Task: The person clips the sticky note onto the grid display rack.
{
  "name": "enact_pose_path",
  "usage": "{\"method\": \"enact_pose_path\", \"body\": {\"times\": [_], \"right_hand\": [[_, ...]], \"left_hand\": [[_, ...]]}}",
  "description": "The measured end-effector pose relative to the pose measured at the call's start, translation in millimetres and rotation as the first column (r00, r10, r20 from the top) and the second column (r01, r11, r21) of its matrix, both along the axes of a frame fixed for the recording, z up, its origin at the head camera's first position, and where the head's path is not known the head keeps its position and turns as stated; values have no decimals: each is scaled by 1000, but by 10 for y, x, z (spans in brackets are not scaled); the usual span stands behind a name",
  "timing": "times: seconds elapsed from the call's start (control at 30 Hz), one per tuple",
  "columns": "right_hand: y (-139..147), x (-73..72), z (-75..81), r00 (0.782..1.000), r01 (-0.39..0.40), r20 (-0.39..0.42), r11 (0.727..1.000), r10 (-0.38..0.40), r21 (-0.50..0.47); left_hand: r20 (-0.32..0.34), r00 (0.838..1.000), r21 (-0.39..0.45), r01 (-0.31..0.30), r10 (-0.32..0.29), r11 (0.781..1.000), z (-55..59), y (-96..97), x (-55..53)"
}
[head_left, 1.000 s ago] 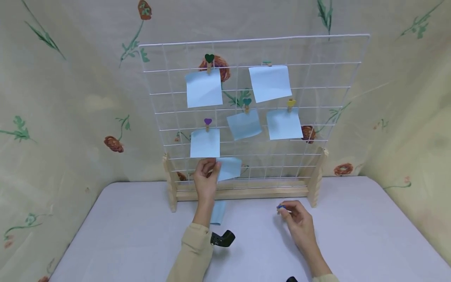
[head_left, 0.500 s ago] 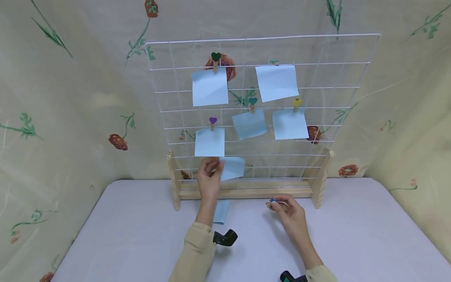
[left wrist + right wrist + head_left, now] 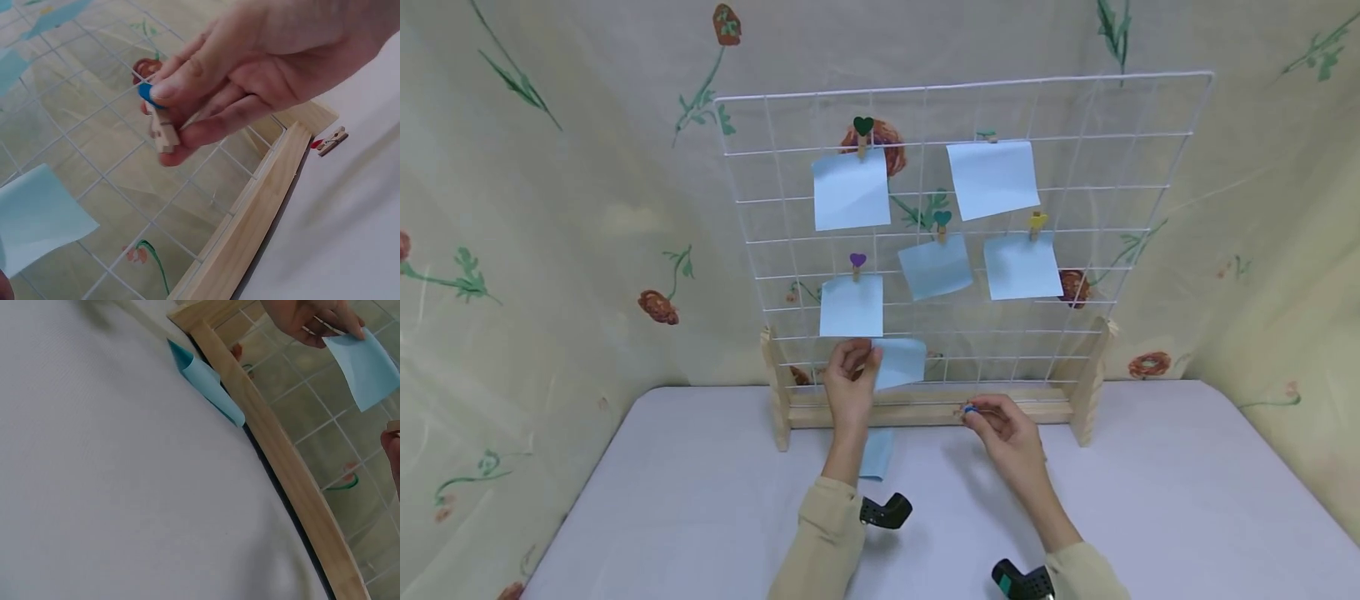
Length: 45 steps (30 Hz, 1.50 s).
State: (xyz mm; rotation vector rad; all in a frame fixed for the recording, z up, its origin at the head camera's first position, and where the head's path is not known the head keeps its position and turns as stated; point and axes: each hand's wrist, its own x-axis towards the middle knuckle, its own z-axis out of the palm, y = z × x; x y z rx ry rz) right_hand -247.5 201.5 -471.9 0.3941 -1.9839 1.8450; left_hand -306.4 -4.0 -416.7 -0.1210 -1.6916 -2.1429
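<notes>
My left hand [image 3: 852,382] pinches the upper left corner of a light blue sticky note [image 3: 901,364] against the lower part of a white wire grid [image 3: 970,332]. The same note [image 3: 367,370] hangs from those fingers in the right wrist view. To its right, my right hand [image 3: 1013,437] pinches a small wooden clothespin [image 3: 161,128] with a blue top between thumb and fingers, in front of the grid's wooden base. Only a bit of the left hand shows at the lower left edge of the left wrist view.
Several blue notes, such as the one at upper left [image 3: 852,192], hang on the grid from heart-topped clothespins. A curled blue note [image 3: 209,390] lies by the wooden base [image 3: 262,431]. A red-topped clothespin [image 3: 331,142] lies on the white table [image 3: 700,500].
My right hand has moved left and up toward the grid with the clothespin. The left hand stays at the note's corner. The head view has shifted slightly.
</notes>
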Motion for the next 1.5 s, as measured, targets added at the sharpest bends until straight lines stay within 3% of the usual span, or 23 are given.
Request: {"method": "enact_pose_path", "body": {"times": [0.43, 0.57, 0.8, 1.1, 1.5], "right_hand": [[-139, -128, 194, 1000, 20, 19, 999, -21, 34], [-164, -166, 236, 1000, 15, -7, 999, -15, 29], [-237, -199, 430, 999, 8, -35, 994, -4, 109], [-390, -126, 773, 991, 90, -122, 958, -59, 270], [-462, -331, 895, 980, 128, -185, 936, -69, 327]], "left_hand": [[-13, 1000, 7, -13, 13, 1000, 5, -12, -22], [-8, 1000, 25, -7, 7, 1000, 17, -16, -19], [-19, 1000, 67, 4, -2, 998, 22, -22, -32], [-8, 1000, 62, 13, -13, 998, 22, -34, -20], [-13, 1000, 53, 8, -7, 999, -10, -17, -68]]}}
